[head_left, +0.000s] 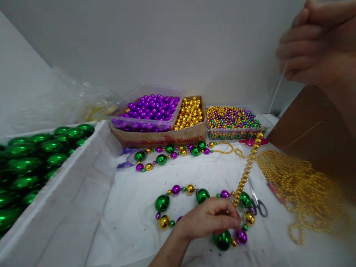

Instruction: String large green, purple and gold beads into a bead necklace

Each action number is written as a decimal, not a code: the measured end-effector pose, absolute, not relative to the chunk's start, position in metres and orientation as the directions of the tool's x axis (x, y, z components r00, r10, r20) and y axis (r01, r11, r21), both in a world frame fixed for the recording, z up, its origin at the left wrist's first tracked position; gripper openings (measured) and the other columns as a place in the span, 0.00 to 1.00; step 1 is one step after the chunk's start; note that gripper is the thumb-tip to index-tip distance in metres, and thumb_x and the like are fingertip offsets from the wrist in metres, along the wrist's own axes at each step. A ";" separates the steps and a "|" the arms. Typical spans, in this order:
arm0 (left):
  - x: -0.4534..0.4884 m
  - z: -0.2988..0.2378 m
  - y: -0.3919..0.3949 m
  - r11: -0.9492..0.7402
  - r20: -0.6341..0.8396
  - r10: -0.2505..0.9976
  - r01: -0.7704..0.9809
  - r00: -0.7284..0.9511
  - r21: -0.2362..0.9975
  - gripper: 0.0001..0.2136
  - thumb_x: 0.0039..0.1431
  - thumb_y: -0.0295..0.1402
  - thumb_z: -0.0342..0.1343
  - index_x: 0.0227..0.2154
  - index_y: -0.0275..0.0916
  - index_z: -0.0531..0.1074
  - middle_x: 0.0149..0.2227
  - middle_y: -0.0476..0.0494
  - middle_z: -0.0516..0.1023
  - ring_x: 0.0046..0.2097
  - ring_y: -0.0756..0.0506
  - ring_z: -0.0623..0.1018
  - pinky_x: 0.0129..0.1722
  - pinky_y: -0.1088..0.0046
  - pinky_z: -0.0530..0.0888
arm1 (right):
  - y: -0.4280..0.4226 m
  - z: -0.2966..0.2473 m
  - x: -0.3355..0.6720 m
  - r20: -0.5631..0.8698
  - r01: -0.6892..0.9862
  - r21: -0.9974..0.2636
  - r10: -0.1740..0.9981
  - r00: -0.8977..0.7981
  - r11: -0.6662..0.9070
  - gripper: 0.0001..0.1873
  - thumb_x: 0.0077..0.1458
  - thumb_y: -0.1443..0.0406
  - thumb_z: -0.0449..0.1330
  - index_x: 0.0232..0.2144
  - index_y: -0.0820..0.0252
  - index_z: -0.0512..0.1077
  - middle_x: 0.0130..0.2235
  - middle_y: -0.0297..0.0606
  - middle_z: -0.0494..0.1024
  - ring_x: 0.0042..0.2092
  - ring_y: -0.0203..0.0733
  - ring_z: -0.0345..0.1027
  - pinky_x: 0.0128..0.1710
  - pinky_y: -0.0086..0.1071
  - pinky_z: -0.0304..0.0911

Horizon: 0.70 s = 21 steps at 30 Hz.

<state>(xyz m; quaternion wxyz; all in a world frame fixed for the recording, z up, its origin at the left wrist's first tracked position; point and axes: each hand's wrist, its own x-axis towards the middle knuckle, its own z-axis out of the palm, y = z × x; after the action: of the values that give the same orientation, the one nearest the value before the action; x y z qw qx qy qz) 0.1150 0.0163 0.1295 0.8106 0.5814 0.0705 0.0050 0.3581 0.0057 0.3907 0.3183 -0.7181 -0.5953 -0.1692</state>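
My left hand (208, 218) is closed in a pinch at the lower end of a strand of gold beads (246, 172), over a necklace of large green, purple and gold beads (162, 203) on the white cloth. From there the strand slants up to the right. My right hand (311, 48), blurred by motion, is raised at the upper right in a fist. A thin white thread (278, 87) runs down from it toward the strand's top. A pair of scissors (258, 205) lies right of the necklace, partly behind the beads.
A second bead necklace (161, 159) lies farther back. Behind stand a clear bin of purple beads (154, 107), a cardboard box with gold beads (190, 113) and a tub of small mixed beads (233, 118). Green beads (25, 159) fill a white box at left; gold bead strands (303, 185) heap at right.
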 end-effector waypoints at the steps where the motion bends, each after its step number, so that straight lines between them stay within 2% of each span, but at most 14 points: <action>1: 0.110 0.127 0.015 0.376 -0.120 0.097 0.075 0.988 0.924 0.12 0.52 0.40 0.60 0.28 0.35 0.69 0.29 0.45 0.72 0.21 0.56 0.62 0.19 0.78 0.56 | 0.010 0.387 0.367 0.557 0.891 -0.452 0.766 0.321 -0.045 0.24 0.64 0.67 0.37 0.17 0.59 0.57 0.29 0.32 0.72 0.23 0.23 0.57 0.19 0.26 0.48; 2: 0.105 0.124 0.013 0.424 -0.123 0.110 0.066 0.986 0.903 0.13 0.52 0.41 0.60 0.28 0.35 0.69 0.28 0.46 0.71 0.20 0.56 0.61 0.19 0.79 0.55 | 0.014 0.383 0.376 0.474 0.781 -0.624 0.791 0.388 -0.009 0.23 0.62 0.69 0.38 0.15 0.58 0.52 0.25 0.31 0.69 0.20 0.23 0.49 0.18 0.27 0.45; 3: 0.099 0.121 0.012 0.464 -0.124 0.123 0.053 0.985 0.884 0.13 0.51 0.40 0.60 0.27 0.35 0.68 0.27 0.46 0.70 0.20 0.56 0.60 0.18 0.79 0.55 | 0.018 0.378 0.387 0.396 0.677 -0.736 0.816 0.421 0.008 0.22 0.61 0.70 0.38 0.14 0.58 0.47 0.22 0.30 0.66 0.18 0.24 0.42 0.17 0.29 0.43; 4: 0.093 0.118 0.012 0.496 -0.127 0.137 0.043 0.982 0.867 0.13 0.51 0.40 0.61 0.27 0.35 0.67 0.27 0.46 0.70 0.20 0.56 0.60 0.18 0.79 0.54 | 0.021 0.372 0.399 0.348 0.622 -0.783 0.835 0.426 0.009 0.22 0.60 0.70 0.38 0.14 0.58 0.44 0.20 0.30 0.64 0.18 0.25 0.37 0.17 0.30 0.41; 7: 0.077 0.109 0.013 0.547 -0.147 0.167 0.032 0.975 0.836 0.12 0.51 0.38 0.61 0.26 0.35 0.66 0.27 0.47 0.70 0.20 0.57 0.59 0.18 0.80 0.51 | 0.029 0.356 0.431 0.267 0.581 -0.813 0.870 0.414 -0.026 0.24 0.61 0.67 0.36 0.13 0.57 0.39 0.17 0.30 0.57 0.18 0.27 0.34 0.18 0.34 0.41; 10: 0.068 0.097 0.015 0.561 -0.176 0.165 0.054 0.970 0.826 0.12 0.52 0.37 0.60 0.27 0.35 0.65 0.28 0.47 0.69 0.20 0.58 0.58 0.17 0.79 0.50 | 0.033 0.340 0.446 0.168 0.449 -0.892 0.882 0.439 -0.053 0.24 0.60 0.69 0.40 0.12 0.55 0.45 0.15 0.27 0.48 0.17 0.28 0.38 0.19 0.35 0.41; 12: 0.065 0.088 0.015 0.560 -0.200 0.168 0.074 0.965 0.825 0.12 0.52 0.38 0.60 0.27 0.34 0.65 0.28 0.46 0.70 0.19 0.58 0.58 0.18 0.79 0.49 | 0.036 0.327 0.444 0.092 0.296 -0.954 0.886 0.455 -0.053 0.24 0.60 0.72 0.41 0.12 0.55 0.50 0.15 0.26 0.46 0.17 0.29 0.40 0.18 0.33 0.40; 14: 0.063 0.078 0.015 0.554 -0.216 0.179 0.083 0.960 0.829 0.12 0.53 0.38 0.60 0.27 0.34 0.65 0.28 0.47 0.70 0.19 0.58 0.58 0.18 0.79 0.50 | 0.039 0.311 0.436 0.030 0.049 -0.999 0.874 0.485 0.007 0.24 0.61 0.72 0.41 0.13 0.56 0.53 0.15 0.26 0.46 0.17 0.29 0.39 0.16 0.30 0.37; 17: 0.056 0.064 0.018 0.553 -0.261 0.208 0.107 0.943 0.826 0.12 0.53 0.38 0.59 0.27 0.34 0.66 0.28 0.46 0.71 0.19 0.58 0.61 0.18 0.80 0.51 | 0.040 0.287 0.417 -0.029 -0.225 -0.970 0.868 0.496 0.097 0.23 0.62 0.72 0.44 0.15 0.59 0.57 0.16 0.26 0.46 0.17 0.28 0.37 0.14 0.26 0.35; 19: 0.048 0.058 0.023 0.584 -0.318 0.283 0.100 0.905 0.806 0.12 0.54 0.38 0.59 0.28 0.33 0.67 0.30 0.44 0.73 0.22 0.57 0.64 0.19 0.80 0.54 | 0.036 0.278 0.404 -0.071 -0.295 -0.953 0.891 0.449 0.073 0.21 0.61 0.71 0.46 0.16 0.61 0.59 0.18 0.27 0.47 0.18 0.27 0.39 0.13 0.24 0.37; 21: 0.040 0.056 0.029 0.625 -0.361 0.419 0.024 0.833 0.780 0.11 0.55 0.37 0.58 0.29 0.34 0.67 0.37 0.40 0.73 0.28 0.54 0.70 0.22 0.81 0.60 | 0.028 0.277 0.392 -0.093 -0.342 -0.939 0.923 0.374 0.044 0.19 0.61 0.71 0.48 0.18 0.62 0.61 0.20 0.28 0.48 0.19 0.25 0.42 0.13 0.22 0.40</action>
<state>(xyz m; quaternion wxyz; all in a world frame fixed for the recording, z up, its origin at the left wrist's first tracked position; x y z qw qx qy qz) 0.0403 0.0294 0.0564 0.8614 0.4177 0.2653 0.1147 0.3916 0.0281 0.2767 0.6614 -0.4994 -0.2908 0.4781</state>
